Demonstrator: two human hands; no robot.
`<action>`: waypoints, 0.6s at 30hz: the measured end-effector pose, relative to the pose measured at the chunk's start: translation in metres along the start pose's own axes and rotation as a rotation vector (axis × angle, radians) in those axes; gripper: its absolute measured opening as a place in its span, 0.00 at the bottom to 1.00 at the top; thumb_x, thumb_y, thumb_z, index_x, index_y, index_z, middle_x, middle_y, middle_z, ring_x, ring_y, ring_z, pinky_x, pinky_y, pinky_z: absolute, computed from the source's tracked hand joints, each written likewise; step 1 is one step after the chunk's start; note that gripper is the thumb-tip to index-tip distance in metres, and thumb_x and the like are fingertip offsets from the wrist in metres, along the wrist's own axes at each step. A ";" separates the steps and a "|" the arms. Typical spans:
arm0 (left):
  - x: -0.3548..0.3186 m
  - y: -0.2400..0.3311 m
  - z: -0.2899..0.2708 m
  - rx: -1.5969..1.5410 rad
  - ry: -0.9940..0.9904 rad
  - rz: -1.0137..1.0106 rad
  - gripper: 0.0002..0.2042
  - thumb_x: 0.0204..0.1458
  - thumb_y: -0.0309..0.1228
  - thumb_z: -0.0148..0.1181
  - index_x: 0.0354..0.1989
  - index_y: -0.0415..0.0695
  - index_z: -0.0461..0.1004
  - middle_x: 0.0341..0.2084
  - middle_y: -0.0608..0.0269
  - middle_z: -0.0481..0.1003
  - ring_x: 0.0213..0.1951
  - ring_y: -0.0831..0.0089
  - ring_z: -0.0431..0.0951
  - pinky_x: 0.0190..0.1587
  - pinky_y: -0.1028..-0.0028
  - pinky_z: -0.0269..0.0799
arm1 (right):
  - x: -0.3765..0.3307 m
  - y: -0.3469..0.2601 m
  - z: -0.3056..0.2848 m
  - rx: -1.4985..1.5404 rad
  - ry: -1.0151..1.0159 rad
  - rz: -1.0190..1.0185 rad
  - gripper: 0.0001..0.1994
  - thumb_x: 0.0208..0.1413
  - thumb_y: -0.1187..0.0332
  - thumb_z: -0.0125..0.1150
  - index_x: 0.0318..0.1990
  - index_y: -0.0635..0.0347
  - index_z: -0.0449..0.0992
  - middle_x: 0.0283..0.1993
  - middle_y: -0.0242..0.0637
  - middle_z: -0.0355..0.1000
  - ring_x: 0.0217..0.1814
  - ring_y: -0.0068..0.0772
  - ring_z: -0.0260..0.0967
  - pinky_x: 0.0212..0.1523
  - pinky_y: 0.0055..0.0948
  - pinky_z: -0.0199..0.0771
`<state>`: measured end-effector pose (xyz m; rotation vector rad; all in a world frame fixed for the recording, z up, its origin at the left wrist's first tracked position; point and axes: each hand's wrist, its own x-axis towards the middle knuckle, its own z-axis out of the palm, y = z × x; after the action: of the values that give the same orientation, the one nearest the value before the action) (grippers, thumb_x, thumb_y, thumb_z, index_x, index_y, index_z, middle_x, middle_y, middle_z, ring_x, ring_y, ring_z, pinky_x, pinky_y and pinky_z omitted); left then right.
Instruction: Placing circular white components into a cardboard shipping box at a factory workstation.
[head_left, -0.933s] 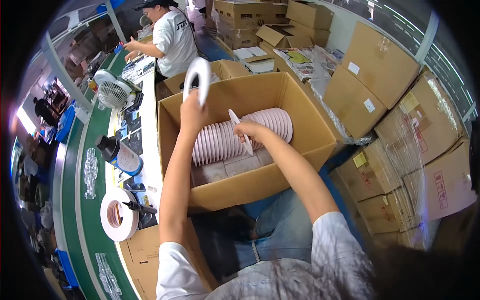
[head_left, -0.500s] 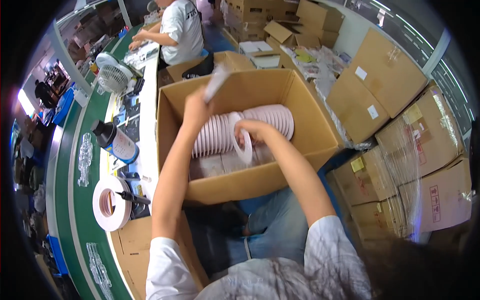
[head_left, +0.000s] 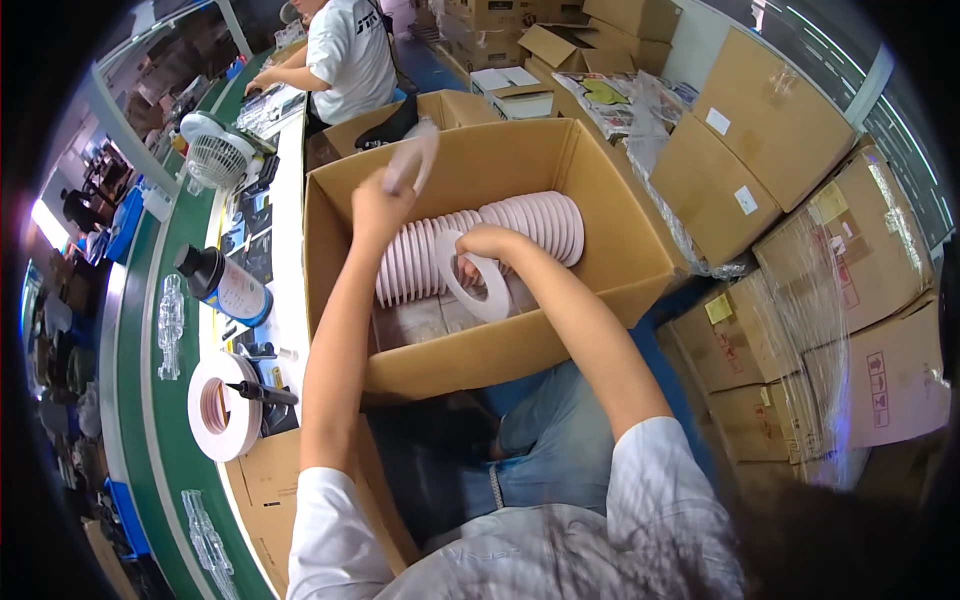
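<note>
My left hand [head_left: 380, 210] is raised over the left side of a large open cardboard box [head_left: 480, 368], its fingers closed on a flat white tape roll [head_left: 424, 160]. That roll is tilted and slightly blurred. Inside the box, my right hand [head_left: 488, 243] grips another white tape roll [head_left: 492, 303] by its upper rim, with fingertips showing through the hole. Behind it, a long row of white tape rolls [head_left: 540, 222] stands on edge, packed side by side. Clear plastic-looking wrap [head_left: 412, 325] lies along the box's near inner side.
On the left bench are a stack of tape rolls [head_left: 238, 425], a black-capped bottle [head_left: 225, 285] and a small fan [head_left: 215, 155]. A green conveyor [head_left: 142, 400] carries clear plastic parts. Stacked cartons [head_left: 765, 150] stand at right. A co-worker [head_left: 350, 60] sits beyond the box.
The roll in my right hand has shifted left and turned to show more of its face. My left hand has moved slightly left and lower, its roll now showing its hole.
</note>
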<state>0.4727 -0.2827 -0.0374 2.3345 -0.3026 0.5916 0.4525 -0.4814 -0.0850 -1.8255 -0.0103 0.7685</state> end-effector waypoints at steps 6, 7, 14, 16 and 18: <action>-0.001 -0.015 -0.006 -0.104 0.101 -0.226 0.07 0.44 0.31 0.62 0.25 0.39 0.77 0.18 0.59 0.76 0.24 0.71 0.77 0.31 0.70 0.71 | -0.005 -0.011 -0.012 0.063 0.348 -0.423 0.10 0.44 0.70 0.57 0.24 0.70 0.78 0.21 0.40 0.76 0.24 0.30 0.73 0.30 0.27 0.71; -0.001 -0.024 -0.004 -0.266 0.050 -0.333 0.09 0.45 0.32 0.63 0.26 0.38 0.77 0.19 0.61 0.75 0.25 0.72 0.76 0.30 0.71 0.72 | -0.008 -0.014 -0.015 0.172 0.350 -0.468 0.10 0.45 0.69 0.58 0.25 0.69 0.78 0.22 0.39 0.75 0.25 0.28 0.73 0.30 0.26 0.70; 0.003 -0.040 0.000 -1.034 -0.008 -0.657 0.23 0.53 0.46 0.60 0.38 0.32 0.73 0.29 0.56 0.75 0.28 0.69 0.76 0.33 0.71 0.76 | -0.017 -0.019 -0.011 0.635 0.171 -0.646 0.12 0.52 0.70 0.58 0.39 0.72 0.76 0.26 0.41 0.75 0.28 0.30 0.74 0.32 0.26 0.74; 0.004 -0.041 0.002 -1.144 -0.023 -0.687 0.31 0.56 0.55 0.53 0.45 0.31 0.70 0.34 0.53 0.76 0.31 0.66 0.77 0.35 0.69 0.76 | -0.020 -0.019 -0.012 0.729 0.114 -0.649 0.13 0.52 0.70 0.58 0.41 0.73 0.75 0.27 0.42 0.75 0.29 0.31 0.74 0.33 0.28 0.75; 0.004 -0.040 0.003 -1.147 -0.033 -0.700 0.32 0.56 0.56 0.51 0.45 0.31 0.69 0.34 0.53 0.76 0.31 0.67 0.77 0.36 0.70 0.76 | -0.025 -0.018 -0.016 0.810 0.155 -0.617 0.14 0.51 0.68 0.60 0.40 0.72 0.75 0.28 0.44 0.76 0.30 0.34 0.75 0.34 0.30 0.76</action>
<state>0.4922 -0.2558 -0.0604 1.1921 0.1574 -0.0226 0.4468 -0.4964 -0.0547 -1.0052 -0.1355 0.1357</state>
